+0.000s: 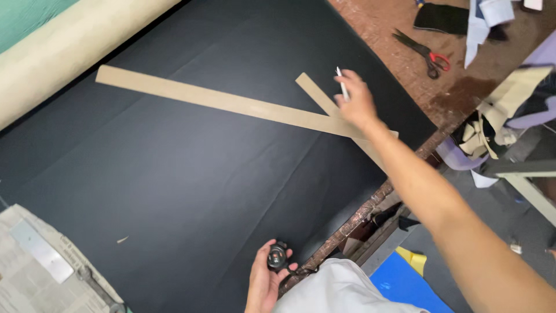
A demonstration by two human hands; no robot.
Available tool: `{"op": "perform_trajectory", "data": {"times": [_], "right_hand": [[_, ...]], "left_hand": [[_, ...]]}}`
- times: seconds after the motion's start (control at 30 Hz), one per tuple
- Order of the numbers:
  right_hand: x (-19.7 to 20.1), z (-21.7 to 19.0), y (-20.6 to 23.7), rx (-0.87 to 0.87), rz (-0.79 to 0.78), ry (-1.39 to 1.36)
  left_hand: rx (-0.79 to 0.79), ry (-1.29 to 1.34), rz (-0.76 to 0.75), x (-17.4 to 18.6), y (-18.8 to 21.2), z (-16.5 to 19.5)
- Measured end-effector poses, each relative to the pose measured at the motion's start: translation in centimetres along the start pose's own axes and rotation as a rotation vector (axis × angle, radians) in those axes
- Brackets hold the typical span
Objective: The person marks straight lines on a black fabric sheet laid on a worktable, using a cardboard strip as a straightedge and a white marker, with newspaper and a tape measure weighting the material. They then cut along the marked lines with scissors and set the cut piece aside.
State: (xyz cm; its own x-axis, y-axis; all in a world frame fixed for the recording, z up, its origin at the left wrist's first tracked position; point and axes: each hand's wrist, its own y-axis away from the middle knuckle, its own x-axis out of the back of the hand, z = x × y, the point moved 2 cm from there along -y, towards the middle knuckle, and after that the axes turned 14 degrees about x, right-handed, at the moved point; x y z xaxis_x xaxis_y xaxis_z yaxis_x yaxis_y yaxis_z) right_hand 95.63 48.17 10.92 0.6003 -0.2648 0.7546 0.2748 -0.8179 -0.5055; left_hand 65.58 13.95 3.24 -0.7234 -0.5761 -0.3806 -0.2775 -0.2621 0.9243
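Note:
Black cloth (191, 185) lies spread over a table. Two long tan cardboard strips cross on it: a long strip (214, 99) running left to right and a shorter strip (315, 93) slanting under my right hand. My right hand (354, 101) reaches out over the crossing and holds a thin white marking stick (341, 86) upright between the fingers. My left hand (265, 281) is near the table's front edge, closed around a small black round object (277, 256) that looks like a tape measure.
A cream fabric roll (69, 43) lies along the far left. Red-handled scissors (425, 55) and cloth scraps (492, 23) sit on the brown bare tabletop (394, 23) at upper right. A grey machine part (40, 261) is at lower left. Blue and yellow sheets (405, 278) lie below.

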Motion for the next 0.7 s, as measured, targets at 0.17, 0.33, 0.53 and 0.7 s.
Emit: {"op": "perform_trajectory", "data": {"times": [0.17, 0.33, 0.53, 0.7], "right_hand": [[-0.8, -12.3, 5.3, -0.108, -0.276, -0.485], [-0.4, -23.6, 15.6, 0.043, -0.555, -0.754], [0.5, -20.6, 21.1, -0.246, -0.430, -0.641], [3.4, -7.9, 19.8, -0.533, -0.304, -0.710]], "left_hand": [[-0.121, 0.104, 0.006, -1.0, -0.4, 1.3], [-0.077, -0.025, -0.181, -2.5, -1.4, 1.4], [0.129, -0.154, -0.270, -6.5, -0.8, -0.1], [0.036, -0.443, -0.278, -12.2, -1.9, -0.8]]}}
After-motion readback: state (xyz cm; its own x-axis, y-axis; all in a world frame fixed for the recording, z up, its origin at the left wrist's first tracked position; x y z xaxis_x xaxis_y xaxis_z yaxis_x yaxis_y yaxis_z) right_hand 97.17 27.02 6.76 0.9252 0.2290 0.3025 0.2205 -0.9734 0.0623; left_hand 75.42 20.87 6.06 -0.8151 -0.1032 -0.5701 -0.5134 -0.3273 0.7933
